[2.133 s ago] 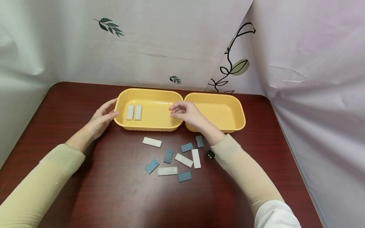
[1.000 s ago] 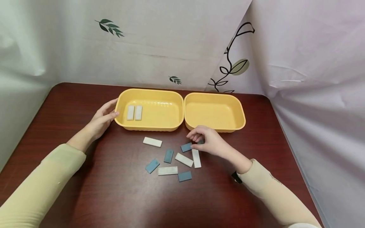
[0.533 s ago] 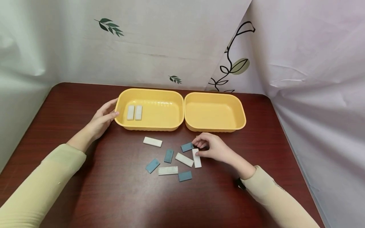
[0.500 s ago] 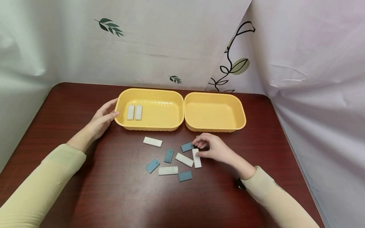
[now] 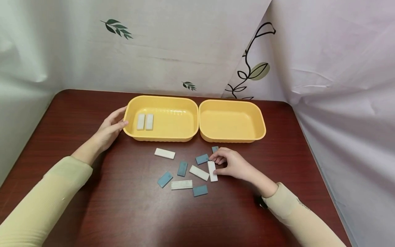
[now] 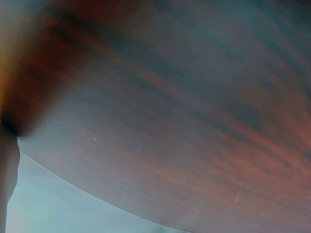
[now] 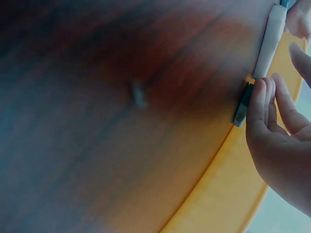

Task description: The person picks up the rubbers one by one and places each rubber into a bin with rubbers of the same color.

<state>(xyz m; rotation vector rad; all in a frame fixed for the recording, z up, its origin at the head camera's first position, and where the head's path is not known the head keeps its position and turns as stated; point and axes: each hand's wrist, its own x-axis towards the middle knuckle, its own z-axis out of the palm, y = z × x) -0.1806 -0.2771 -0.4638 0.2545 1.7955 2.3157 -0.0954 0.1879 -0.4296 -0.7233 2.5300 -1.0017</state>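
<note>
In the head view my left hand (image 5: 106, 132) grips the left end of the left yellow tray (image 5: 172, 139), its thumb over the rim. Two white rectangular blocks (image 5: 145, 122) lie side by side inside that tray. Over the table, my right hand (image 5: 234, 164) has its index fingertip by the far end of a white block (image 5: 212, 173) and its thumb at the block's right edge; fingers and thumb stay apart. A small blue tile (image 5: 215, 149) is partly hidden behind this hand. The right wrist view shows the fingers (image 7: 260, 104) close to a white block (image 7: 270, 41).
Other pieces lie loose on the dark red table (image 5: 139, 206): several blue tiles (image 5: 202, 159) and white blocks (image 5: 181, 185). A second yellow tray (image 5: 231, 139) stands against the first, on its right. The left wrist view is mostly blurred tabletop (image 6: 170, 145).
My right hand has come from above the left tray down to the loose pieces, then shifted slightly nearer along the white block, uncovering part of a blue tile. My left hand has stayed on the tray.
</note>
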